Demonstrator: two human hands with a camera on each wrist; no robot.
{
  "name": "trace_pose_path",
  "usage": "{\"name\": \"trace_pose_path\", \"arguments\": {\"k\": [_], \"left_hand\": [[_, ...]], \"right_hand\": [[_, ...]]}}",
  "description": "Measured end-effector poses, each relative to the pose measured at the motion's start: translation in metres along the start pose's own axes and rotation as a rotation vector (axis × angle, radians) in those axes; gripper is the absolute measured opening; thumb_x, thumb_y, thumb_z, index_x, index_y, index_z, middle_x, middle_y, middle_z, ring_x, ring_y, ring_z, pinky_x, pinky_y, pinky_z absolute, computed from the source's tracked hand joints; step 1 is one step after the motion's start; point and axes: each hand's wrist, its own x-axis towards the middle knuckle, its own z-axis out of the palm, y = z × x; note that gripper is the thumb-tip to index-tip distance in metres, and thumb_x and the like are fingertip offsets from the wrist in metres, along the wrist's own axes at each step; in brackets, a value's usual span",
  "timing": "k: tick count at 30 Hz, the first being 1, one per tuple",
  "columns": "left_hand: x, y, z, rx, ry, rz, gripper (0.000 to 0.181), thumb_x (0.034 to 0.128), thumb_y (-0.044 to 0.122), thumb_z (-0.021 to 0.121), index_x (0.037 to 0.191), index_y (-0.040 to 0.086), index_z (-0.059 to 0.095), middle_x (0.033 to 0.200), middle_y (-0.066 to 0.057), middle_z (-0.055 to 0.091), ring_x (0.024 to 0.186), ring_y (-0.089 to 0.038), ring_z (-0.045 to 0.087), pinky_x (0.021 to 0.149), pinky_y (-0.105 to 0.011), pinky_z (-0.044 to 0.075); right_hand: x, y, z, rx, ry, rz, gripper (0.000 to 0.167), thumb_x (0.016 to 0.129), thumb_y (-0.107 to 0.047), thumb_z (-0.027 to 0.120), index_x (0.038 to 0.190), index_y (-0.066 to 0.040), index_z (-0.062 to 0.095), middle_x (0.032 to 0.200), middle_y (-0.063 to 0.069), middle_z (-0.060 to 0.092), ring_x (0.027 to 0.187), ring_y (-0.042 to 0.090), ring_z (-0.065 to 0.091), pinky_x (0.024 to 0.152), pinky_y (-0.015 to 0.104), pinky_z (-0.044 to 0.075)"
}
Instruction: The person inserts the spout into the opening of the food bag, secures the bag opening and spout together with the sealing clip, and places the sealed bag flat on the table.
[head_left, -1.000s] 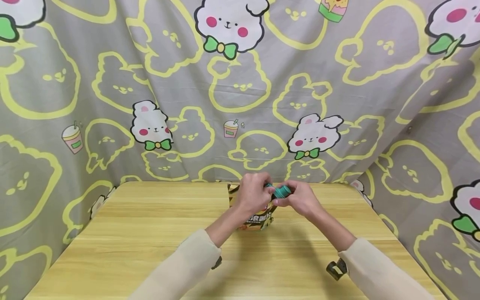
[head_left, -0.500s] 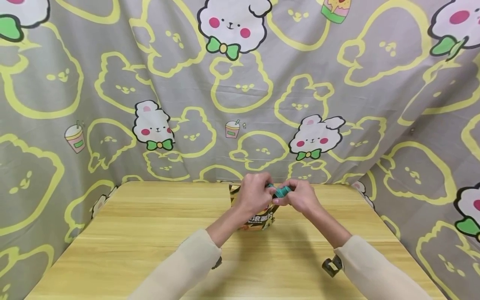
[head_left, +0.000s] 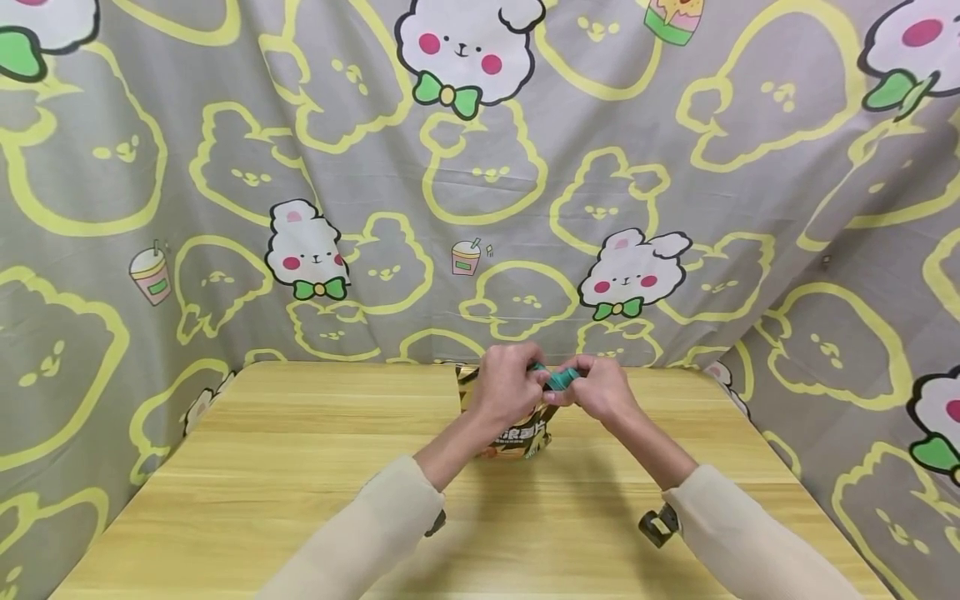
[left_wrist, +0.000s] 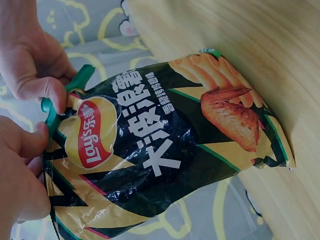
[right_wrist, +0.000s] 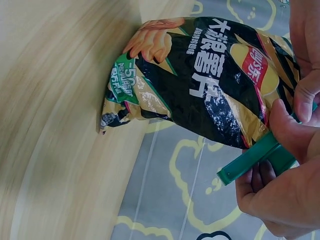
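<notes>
A black and gold Lay's chip bag stands on the table, its top edge raised between my hands. My left hand pinches the bag's top edge with the thumb in front, seen at lower left in the left wrist view. A green bag clip lies across the right part of the top edge, one long arm sticking out past the bag. My right hand pinches the clip between thumb and fingers, close beside the left thumb. The part of the clip under the fingers is hidden.
The light wooden table reaches back to a grey curtain with cartoon prints, which hangs close behind the bag and along both sides. Dark wrist camera mounts sit under the sleeves.
My right hand and wrist have shifted slightly left, and the clip has moved a little left with them. The left hand keeps its place at the bag's top.
</notes>
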Motion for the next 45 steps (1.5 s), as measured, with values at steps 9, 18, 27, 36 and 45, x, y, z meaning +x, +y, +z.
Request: {"name": "trace_pose_path", "arguments": {"k": [9, 18, 27, 36, 45], "left_hand": [[-0.002, -0.001, 0.000, 0.012, -0.065, 0.033, 0.006, 0.0886, 0.011, 0.079, 0.090, 0.006, 0.076, 0.079, -0.004, 0.075, 0.058, -0.008, 0.060, 0.054, -0.013, 0.044], [-0.002, 0.001, -0.007, 0.011, -0.133, 0.001, 0.009, 0.0907, 0.013, 0.077, 0.097, 0.005, 0.077, 0.081, -0.004, 0.076, 0.057, -0.005, 0.058, 0.053, -0.014, 0.043], [-0.003, 0.000, -0.019, 0.035, -0.172, -0.008, 0.013, 0.0907, 0.012, 0.077, 0.102, 0.008, 0.077, 0.089, -0.004, 0.078, 0.063, -0.006, 0.063, 0.055, -0.014, 0.045], [-0.008, -0.007, -0.042, 0.086, -0.189, -0.004, 0.014, 0.0895, 0.016, 0.079, 0.101, 0.008, 0.078, 0.097, -0.005, 0.079, 0.084, -0.017, 0.075, 0.073, -0.031, 0.059], [-0.012, -0.015, -0.058, 0.081, -0.193, -0.012, 0.010, 0.0921, 0.019, 0.076, 0.087, 0.010, 0.077, 0.077, 0.000, 0.075, 0.060, -0.005, 0.062, 0.058, -0.020, 0.050]], "right_hand": [[0.001, 0.004, -0.005, -0.001, -0.074, -0.054, 0.036, 0.075, -0.012, 0.090, 0.105, -0.004, 0.073, 0.103, 0.015, 0.071, 0.087, 0.023, 0.063, 0.071, 0.029, 0.054], [0.002, 0.004, -0.008, -0.066, -0.104, -0.071, 0.039, 0.076, -0.018, 0.090, 0.109, -0.006, 0.073, 0.103, 0.014, 0.071, 0.086, 0.023, 0.062, 0.070, 0.029, 0.051], [0.000, 0.005, -0.012, -0.129, -0.116, -0.120, 0.038, 0.078, -0.020, 0.089, 0.111, -0.007, 0.074, 0.098, 0.011, 0.072, 0.084, 0.023, 0.059, 0.070, 0.030, 0.048], [-0.006, 0.010, -0.019, -0.184, -0.130, -0.186, 0.041, 0.078, -0.020, 0.089, 0.112, -0.004, 0.072, 0.095, 0.009, 0.072, 0.084, 0.020, 0.063, 0.072, 0.032, 0.051], [-0.015, 0.024, -0.030, -0.217, -0.154, -0.148, 0.053, 0.080, -0.019, 0.086, 0.121, 0.006, 0.065, 0.110, 0.018, 0.071, 0.104, 0.033, 0.067, 0.090, 0.046, 0.055]]}}
